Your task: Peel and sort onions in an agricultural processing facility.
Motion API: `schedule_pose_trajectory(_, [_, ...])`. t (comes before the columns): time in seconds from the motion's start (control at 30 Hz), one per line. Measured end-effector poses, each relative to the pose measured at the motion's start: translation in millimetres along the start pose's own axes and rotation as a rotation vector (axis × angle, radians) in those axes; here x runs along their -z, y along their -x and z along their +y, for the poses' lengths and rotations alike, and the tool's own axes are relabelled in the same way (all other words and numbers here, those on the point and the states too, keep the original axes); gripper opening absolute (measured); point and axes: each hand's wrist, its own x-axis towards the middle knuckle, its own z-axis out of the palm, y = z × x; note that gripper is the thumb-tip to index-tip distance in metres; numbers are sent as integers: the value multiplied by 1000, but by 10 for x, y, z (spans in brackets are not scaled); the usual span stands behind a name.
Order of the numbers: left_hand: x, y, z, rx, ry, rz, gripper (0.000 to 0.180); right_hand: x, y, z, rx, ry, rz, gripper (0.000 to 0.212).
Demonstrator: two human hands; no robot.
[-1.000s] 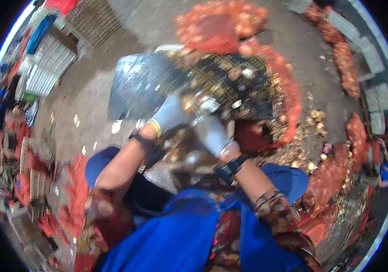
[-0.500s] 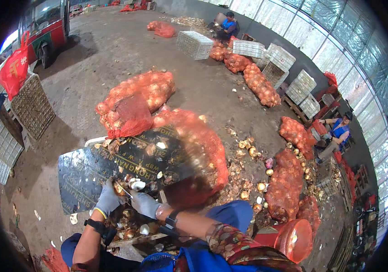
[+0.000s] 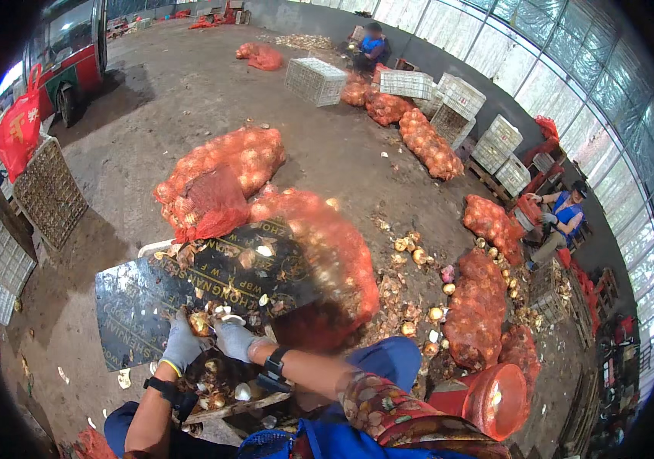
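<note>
Left grip [image 3: 183, 344], one: grey glove, fingers pinching one brown-skinned onion [image 3: 201, 323]. The onion sits at the fingertips, on the side facing the right grip.

Right grip [image 3: 234, 339], one: grey glove, fingers curled, just beside the onion; whether it pinches anything cannot be told.

Crate [image 3: 267, 401], one: directly below both grips, holding onions and loose skins, too jumbled to count.

Counter [image 3: 132, 284], one: black board with yellow print, under and just beyond the grips, strewn with peel scraps.

Red tub [image 3: 449, 403], one: right of the right grip, well apart.

Mesh sacks beyond the grips, two: a red onion sack [image 3: 335, 245] against the counter's right side; a fuller bulging sack [image 3: 247, 157] past its far edge.

Mesh sacks well right of the right grip, three, red, with loose onions around them, among these one purple onion [image 3: 447, 273].

Stacked crates [image 3: 50, 191], pale, well left of the left grip, number unclear; one red carrier bag [image 3: 17, 134] over them.

Farther off, co-workers, two, blue vests: one seated far right [image 3: 566, 216], one at the back [image 3: 371, 50].

Vehicle [image 3: 74, 73], one: red and green, far left beyond the left grip.
</note>
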Motion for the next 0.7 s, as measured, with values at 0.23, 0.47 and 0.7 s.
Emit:
schedule_pose_trajectory(0.23, [67, 97, -384, 65, -113, 57, 102, 480, 117, -326, -233, -574, 28, 29])
schedule_pose_trajectory(0.47, [-29, 21, -141, 40, -154, 48, 101, -45, 103, -134, -309, -534, 136, 32])
schedule_pose_trajectory(0.7, [124, 131, -261, 79, -176, 52, 100, 205, 308, -442, -403, -560, 127, 23])
